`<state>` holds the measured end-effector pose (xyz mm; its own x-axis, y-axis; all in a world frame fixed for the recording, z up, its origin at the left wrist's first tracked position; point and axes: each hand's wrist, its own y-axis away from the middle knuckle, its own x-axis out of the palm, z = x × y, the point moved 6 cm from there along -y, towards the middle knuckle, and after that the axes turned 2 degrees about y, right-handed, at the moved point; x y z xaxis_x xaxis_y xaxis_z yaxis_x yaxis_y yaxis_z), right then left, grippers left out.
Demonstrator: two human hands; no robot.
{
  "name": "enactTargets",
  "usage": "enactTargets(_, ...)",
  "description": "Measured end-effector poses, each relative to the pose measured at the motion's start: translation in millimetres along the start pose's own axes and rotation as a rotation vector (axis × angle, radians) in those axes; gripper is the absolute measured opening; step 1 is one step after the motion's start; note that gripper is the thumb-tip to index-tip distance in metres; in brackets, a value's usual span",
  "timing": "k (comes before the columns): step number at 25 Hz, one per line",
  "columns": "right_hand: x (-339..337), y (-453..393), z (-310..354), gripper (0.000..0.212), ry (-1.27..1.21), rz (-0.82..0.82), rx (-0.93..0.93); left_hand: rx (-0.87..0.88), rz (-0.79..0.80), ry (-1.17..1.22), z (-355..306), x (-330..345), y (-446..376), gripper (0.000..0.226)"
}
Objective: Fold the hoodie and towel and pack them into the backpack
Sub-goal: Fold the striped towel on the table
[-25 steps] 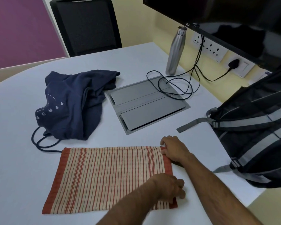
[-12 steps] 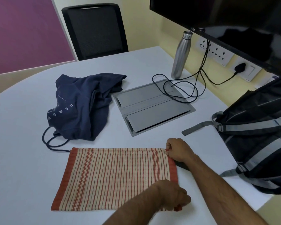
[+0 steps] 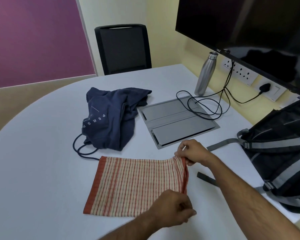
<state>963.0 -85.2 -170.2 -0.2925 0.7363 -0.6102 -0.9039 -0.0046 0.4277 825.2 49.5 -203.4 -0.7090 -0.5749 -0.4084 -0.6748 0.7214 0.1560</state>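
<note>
- Striped red-and-cream towel (image 3: 137, 184) flat on the white table (image 3: 33, 170), near edge of the tabletop, darker red band down its left side.
- Right edge of towel lifted off the surface into a raised fold between the two hands.
- Right hand (image 3: 192, 152) at the far right corner of towel, fingers curled, pinching the cloth and holding that corner up.
- Left hand (image 3: 173, 207) at the near right corner, fingers curled over the cloth edge, gripping it; fingertips blurred, exact pinch hard to make out.
- Navy hoodie (image 3: 111, 116) in a loose heap beyond the towel, unfolded, white lettering showing, drawcord (image 3: 81, 149) looping out onto the table and reaching close to the towel's far left corner.
- Black backpack (image 3: 284, 153) with grey straps at the right edge of the table, well apart from the hoodie, near the right forearm; one loose strap end (image 3: 206, 178) lying on the table just right of the towel.
- Grey cable hatch (image 3: 177, 122) set into the tabletop, right of the hoodie, hoodie edge just touching its left corner.
- Black cable (image 3: 206, 104) coiled over the hatch, running up to wall sockets (image 3: 239, 71).
- Steel bottle (image 3: 205, 73) upright behind the hatch, by the wall.
- Dark monitor (image 3: 241, 28) overhead at right; black office chair (image 3: 123, 49) at the far side of the table.
</note>
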Motion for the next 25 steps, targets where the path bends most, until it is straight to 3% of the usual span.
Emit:
enactTargets(4,23,1,35,0.019,-0.095,0.056,-0.018,-0.056,-0.182,0.172,12,-39,44,0.005)
enactTargets(7,44,0,64,0.02,-0.165,0.086,-0.017,-0.094,-0.293,0.165,27,-70,77,0.026)
enactTargets(9,61,-3,78,0.004,-0.176,0.149,0.008,-0.101,-0.381,0.093,37,-89,97,0.031)
enactTargets(12,88,-12,100,0.026,-0.083,0.205,-0.007,-0.169,-0.507,0.079,54,-110,127,0.034)
enactTargets(19,147,-32,143,0.003,0.196,0.088,-0.214,-0.381,-0.709,0.159,98,-147,177,0.03)
enactTargets(25,188,-40,167,0.01,0.207,0.109,-0.308,-0.5,-0.812,0.135,129,-162,200,0.02)
